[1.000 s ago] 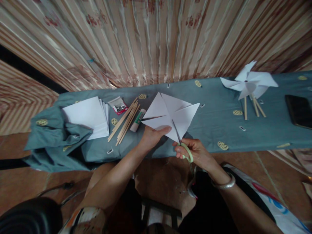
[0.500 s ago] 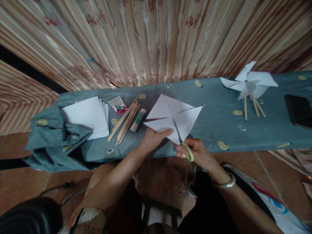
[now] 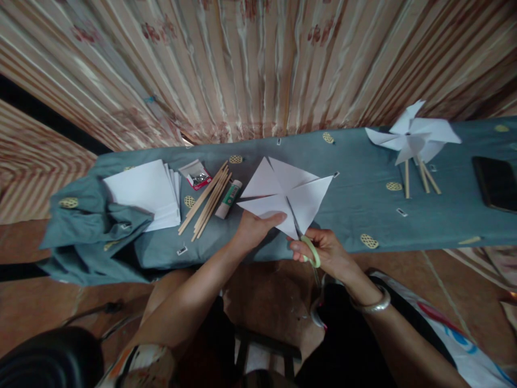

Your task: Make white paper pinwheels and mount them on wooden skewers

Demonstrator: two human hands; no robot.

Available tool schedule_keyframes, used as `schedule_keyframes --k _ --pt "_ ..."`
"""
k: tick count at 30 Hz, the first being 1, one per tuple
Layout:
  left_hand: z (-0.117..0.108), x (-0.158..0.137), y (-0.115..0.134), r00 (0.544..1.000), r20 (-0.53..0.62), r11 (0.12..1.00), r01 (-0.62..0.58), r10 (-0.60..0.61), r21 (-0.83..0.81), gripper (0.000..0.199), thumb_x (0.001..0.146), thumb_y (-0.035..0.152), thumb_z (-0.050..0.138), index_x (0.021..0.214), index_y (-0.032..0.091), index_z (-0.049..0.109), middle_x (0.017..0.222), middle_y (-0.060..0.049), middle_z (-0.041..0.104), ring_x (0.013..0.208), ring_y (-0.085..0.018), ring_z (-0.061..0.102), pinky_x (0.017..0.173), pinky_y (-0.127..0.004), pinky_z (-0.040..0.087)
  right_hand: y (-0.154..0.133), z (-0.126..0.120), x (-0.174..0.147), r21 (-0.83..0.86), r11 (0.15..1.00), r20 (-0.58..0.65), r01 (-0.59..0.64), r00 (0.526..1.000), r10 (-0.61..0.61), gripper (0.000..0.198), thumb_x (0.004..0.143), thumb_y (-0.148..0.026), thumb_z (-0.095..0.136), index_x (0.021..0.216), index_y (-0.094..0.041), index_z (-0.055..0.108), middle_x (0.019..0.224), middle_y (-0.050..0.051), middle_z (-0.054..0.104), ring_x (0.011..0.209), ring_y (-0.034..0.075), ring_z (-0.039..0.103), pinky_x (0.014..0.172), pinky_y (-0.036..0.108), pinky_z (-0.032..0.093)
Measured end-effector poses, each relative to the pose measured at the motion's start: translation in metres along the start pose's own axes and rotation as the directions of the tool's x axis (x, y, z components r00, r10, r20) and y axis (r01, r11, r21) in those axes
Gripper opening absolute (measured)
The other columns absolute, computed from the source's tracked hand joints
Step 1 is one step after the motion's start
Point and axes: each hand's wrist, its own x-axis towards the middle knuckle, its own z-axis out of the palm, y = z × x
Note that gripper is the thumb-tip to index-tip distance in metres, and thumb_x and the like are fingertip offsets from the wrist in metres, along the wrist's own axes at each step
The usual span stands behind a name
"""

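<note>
A white paper square [image 3: 309, 202], slit from its corners toward the middle, is held over the near part of the table. My left hand [image 3: 256, 229] grips its near-left flap, thumb on top and the other fingers hidden beneath. Closed around the pale green handles of a pair of scissors [image 3: 310, 250] is my right hand [image 3: 323, 250]. The scissor blades lie in the slit at the near corner, pointing toward the paper's centre.
Left of the paper are a glue stick [image 3: 229, 199], several wooden sticks [image 3: 209, 202], an open box of pins [image 3: 196, 175] and a stack of white paper [image 3: 139, 191]. Paper pinwheels [image 3: 428, 132] on sticks and a black phone [image 3: 495, 183] lie to the right on the green tablecloth [image 3: 347, 199].
The paper has shifted very slightly, and the slit between its two far flaps shows a little wider. Both hands keep nearly the same place and grip.
</note>
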Motion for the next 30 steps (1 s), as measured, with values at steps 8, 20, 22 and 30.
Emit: schedule_keyframes --k 8,20,22,30 --pt "-0.0012 0.0005 -0.0009 1.0 -0.014 1.0 0.003 -0.003 -0.018 0.041 0.062 0.031 0.075 0.098 0.017 0.066 0.101 -0.009 0.073 0.095 -0.025 0.067 0.095 -0.043 0.051 0.0009 -0.0007 -0.0006 0.007 1.0 0.032 0.02 0.999 -0.02 0.049 0.055 -0.058 0.085 0.073 -0.015 0.07 0.056 -0.001 0.065 0.049 0.008 0.055 0.047 0.019 0.042" --pt "0.0004 -0.0005 0.0041 1.0 -0.031 0.999 0.001 -0.003 -0.043 0.045 0.06 0.03 0.076 0.101 0.016 0.065 0.099 -0.01 0.072 0.094 -0.027 0.066 0.094 -0.044 0.05 0.0017 0.0002 0.0004 0.044 0.999 0.017 0.008 1.0 -0.008 0.047 0.052 -0.056 0.087 0.07 -0.016 0.071 0.054 -0.002 0.062 0.047 0.007 0.052 0.046 0.019 0.04" --pt "0.0008 -0.0013 0.0053 1.0 -0.029 0.999 0.006 -0.007 -0.053 0.045 0.059 0.031 0.076 0.1 0.015 0.065 0.098 -0.009 0.072 0.093 -0.026 0.066 0.094 -0.044 0.05 0.0009 0.0003 0.0004 0.052 0.999 0.013 0.006 1.0 -0.007 0.048 0.051 -0.056 0.087 0.07 -0.016 0.071 0.053 -0.002 0.062 0.047 0.007 0.052 0.045 0.019 0.04" --pt "-0.0009 0.0011 0.0025 1.0 -0.012 0.999 -0.006 0.005 -0.045 0.04 0.06 0.031 0.076 0.096 0.016 0.065 0.099 -0.008 0.073 0.092 -0.024 0.067 0.094 -0.042 0.051 -0.0027 0.0019 -0.0018 0.049 0.999 0.05 -0.017 0.999 0.014 0.053 0.05 -0.059 0.087 0.076 -0.016 0.07 0.055 -0.003 0.063 0.049 0.008 0.055 0.048 0.02 0.044"
